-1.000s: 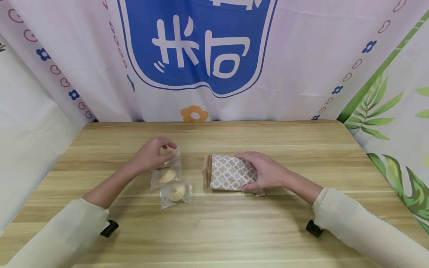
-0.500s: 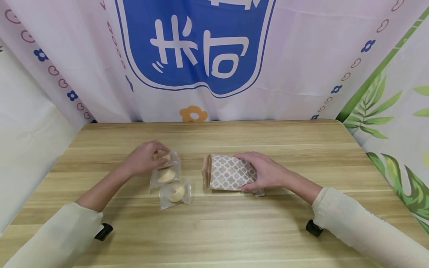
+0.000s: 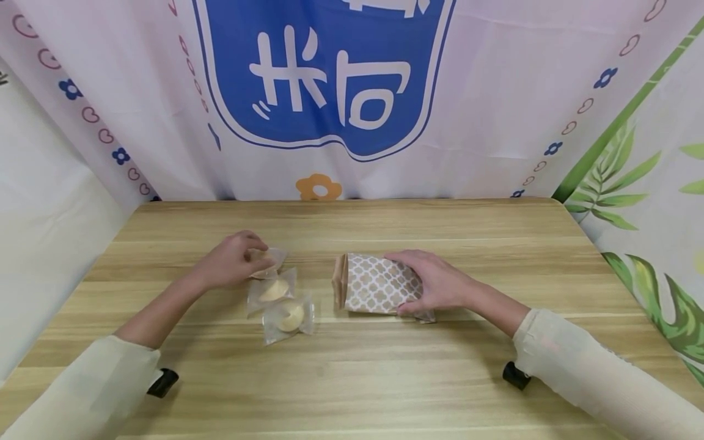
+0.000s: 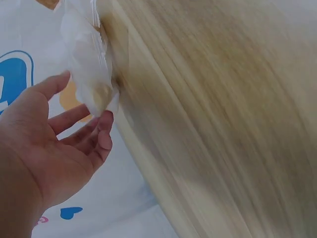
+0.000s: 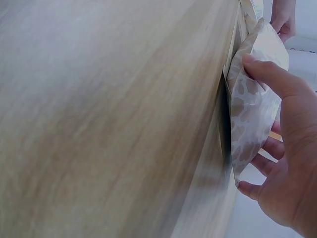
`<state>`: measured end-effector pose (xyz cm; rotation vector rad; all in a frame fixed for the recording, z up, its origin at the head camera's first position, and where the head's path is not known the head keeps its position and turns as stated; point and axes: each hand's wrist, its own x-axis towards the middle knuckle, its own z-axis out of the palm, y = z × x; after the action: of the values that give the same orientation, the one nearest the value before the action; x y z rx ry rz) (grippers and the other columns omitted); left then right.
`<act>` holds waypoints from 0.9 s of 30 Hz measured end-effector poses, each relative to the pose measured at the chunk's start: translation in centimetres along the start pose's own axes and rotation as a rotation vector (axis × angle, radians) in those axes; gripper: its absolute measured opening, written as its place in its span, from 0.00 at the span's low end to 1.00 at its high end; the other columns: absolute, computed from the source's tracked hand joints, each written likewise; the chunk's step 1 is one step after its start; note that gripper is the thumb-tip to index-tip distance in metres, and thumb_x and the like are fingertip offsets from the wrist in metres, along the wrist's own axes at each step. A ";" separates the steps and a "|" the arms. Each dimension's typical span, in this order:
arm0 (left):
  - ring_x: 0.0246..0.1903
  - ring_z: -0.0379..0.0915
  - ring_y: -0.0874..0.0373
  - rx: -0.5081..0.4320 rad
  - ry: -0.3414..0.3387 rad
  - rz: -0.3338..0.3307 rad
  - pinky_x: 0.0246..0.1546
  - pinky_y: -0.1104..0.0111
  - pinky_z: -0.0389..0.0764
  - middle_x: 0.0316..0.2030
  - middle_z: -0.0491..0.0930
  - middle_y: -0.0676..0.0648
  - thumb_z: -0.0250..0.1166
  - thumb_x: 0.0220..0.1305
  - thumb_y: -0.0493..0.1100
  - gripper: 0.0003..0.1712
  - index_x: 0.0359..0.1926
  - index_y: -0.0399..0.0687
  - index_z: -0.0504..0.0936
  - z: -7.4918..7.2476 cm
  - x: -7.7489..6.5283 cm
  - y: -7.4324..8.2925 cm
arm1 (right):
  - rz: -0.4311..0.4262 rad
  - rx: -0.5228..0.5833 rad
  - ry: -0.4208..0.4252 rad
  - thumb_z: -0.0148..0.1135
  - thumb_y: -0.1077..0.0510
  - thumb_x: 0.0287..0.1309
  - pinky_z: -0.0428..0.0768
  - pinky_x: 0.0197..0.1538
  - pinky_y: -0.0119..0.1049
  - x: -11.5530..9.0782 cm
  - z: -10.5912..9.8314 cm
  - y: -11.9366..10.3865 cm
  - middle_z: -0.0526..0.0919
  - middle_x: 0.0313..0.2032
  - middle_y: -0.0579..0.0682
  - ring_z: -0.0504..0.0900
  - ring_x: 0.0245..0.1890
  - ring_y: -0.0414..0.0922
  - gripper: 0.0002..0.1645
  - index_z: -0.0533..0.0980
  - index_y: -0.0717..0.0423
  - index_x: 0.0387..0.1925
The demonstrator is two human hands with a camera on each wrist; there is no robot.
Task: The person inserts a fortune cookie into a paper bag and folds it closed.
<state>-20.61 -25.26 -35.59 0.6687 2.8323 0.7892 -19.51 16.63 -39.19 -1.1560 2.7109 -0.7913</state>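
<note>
My left hand (image 3: 222,263) has its thumb and curled fingers around the edge of the farthest clear-wrapped round cookie (image 3: 277,258). In the left wrist view this crinkled wrapper (image 4: 89,54) lies between the thumb and fingers; the exact contact is partly hidden. Two more pale-yellow wrapped cookies lie nearer: a middle one (image 3: 274,289) and a near one (image 3: 291,315), their wrappers overlapping. My right hand (image 3: 440,281) grips the right end of a tan paper bag (image 3: 374,282) with a white lattice print, thumb on one side and fingers on the other. The bag lies flat, its folded edge facing left.
A pale wooden table (image 3: 352,379) carries everything. Behind it hangs a printed curtain (image 3: 478,122), close to the far edge. Black straps show under both sleeves, one by the left forearm (image 3: 163,383) and one by the right (image 3: 516,375).
My left hand has shifted left and slightly back, drawing the farthest wrapped cookie with it, so the middle packet shows more fully. The right hand and the paper bag have stayed in place.
</note>
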 end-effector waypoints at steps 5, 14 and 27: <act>0.41 0.82 0.48 -0.002 -0.053 0.026 0.42 0.57 0.84 0.62 0.73 0.26 0.71 0.68 0.49 0.33 0.61 0.24 0.78 -0.6 -0.2 -0.7 | 0.003 0.004 -0.002 0.85 0.43 0.41 0.69 0.71 0.60 -0.1 0.0 0.1 0.76 0.67 0.61 0.73 0.68 0.60 0.60 0.68 0.61 0.73; 0.40 0.79 0.58 -0.087 -0.176 0.052 0.42 0.64 0.82 0.61 0.78 0.32 0.74 0.64 0.47 0.42 0.69 0.26 0.70 -1.3 -0.4 -2.4 | -0.006 0.007 -0.002 0.85 0.43 0.41 0.69 0.71 0.60 0.0 0.1 0.3 0.76 0.67 0.61 0.73 0.68 0.60 0.60 0.67 0.61 0.73; 0.41 0.78 0.56 -0.148 -0.181 -0.002 0.43 0.68 0.80 0.58 0.79 0.35 0.77 0.62 0.46 0.43 0.70 0.28 0.70 -1.5 -0.6 -3.3 | -0.002 0.010 -0.005 0.85 0.43 0.41 0.69 0.71 0.59 0.0 0.1 0.6 0.76 0.67 0.61 0.73 0.68 0.60 0.61 0.67 0.61 0.73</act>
<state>-21.69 -28.70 -36.02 0.6783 2.5835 0.8800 -19.86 16.90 -39.59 -1.1567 2.6993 -0.8002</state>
